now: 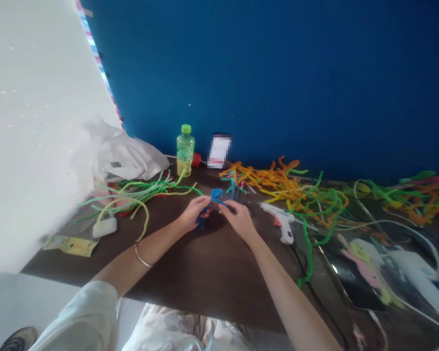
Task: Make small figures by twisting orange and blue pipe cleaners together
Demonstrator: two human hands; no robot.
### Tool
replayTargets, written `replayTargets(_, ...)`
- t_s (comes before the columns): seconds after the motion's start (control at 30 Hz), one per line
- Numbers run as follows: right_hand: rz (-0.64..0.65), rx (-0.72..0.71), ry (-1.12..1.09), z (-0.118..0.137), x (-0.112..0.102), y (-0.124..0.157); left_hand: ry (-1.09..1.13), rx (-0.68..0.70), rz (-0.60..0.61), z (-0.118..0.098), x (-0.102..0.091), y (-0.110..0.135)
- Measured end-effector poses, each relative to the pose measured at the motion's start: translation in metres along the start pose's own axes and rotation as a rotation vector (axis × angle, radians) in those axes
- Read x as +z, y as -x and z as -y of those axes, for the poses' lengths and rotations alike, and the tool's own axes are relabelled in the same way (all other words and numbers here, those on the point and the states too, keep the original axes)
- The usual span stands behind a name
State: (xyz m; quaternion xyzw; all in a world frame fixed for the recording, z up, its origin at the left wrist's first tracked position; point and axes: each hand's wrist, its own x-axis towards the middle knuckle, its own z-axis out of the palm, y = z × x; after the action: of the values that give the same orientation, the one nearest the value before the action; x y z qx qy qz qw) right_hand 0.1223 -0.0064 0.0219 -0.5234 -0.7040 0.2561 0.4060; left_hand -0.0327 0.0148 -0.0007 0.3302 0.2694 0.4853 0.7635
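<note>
A blue pipe cleaner (216, 195), bent into a loop at its top, is held up between my two hands above the dark table (205, 273). My left hand (195, 213) pinches its lower part, where blue ends hang down below the fingers. From the other side, my right hand (238, 218) grips a blue strand that runs out of the loop. Both sets of fingers are closed. Just behind them lies a pile of orange pipe cleaners (267, 178), and a white hot glue gun (283, 224) rests to the right of my right hand.
Green pipe cleaners (146, 190) lie at left near a white plastic bag (131, 153). A green-capped bottle (185, 151) and a propped phone (219, 150) stand by the blue wall (263, 73). At right, a black tablet-like device (347, 273) lies among cables and more pipe cleaners.
</note>
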Motion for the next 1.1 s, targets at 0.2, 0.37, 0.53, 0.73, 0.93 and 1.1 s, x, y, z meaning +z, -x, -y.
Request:
replayTargets(0.2, 0.101, 0.046, -0.057, 0.009, -0.011, -0.005, 0.166, -0.141, 0.058, -0.009, 0.001, 0.001)
replayTargets(0.37, 0.266, 0.021, 0.027, 0.022, -0.032, -0.019, 0.281, -0.28, 0.183, -0.018, -0.001, 0.003)
replayTargets(0.53, 0.554, 0.016, 0.09, 0.033, -0.05, -0.043, 0.208, -0.316, 0.358, -0.022, -0.009, 0.003)
replayTargets(0.73, 0.7, -0.177, 0.323, 0.046, -0.061, -0.074, -0.05, -0.238, 0.405, -0.019, -0.008, 0.001)
replayTargets(0.93, 0.66, -0.514, 0.703, 0.057, -0.064, -0.083, -0.338, -0.043, 0.26, -0.009, 0.002, 0.003)
replayTargets(1.1, 0.568, -0.753, 1.011, 0.062, -0.061, -0.078, -0.607, 0.109, 0.097, -0.009, 0.004, 0.003)
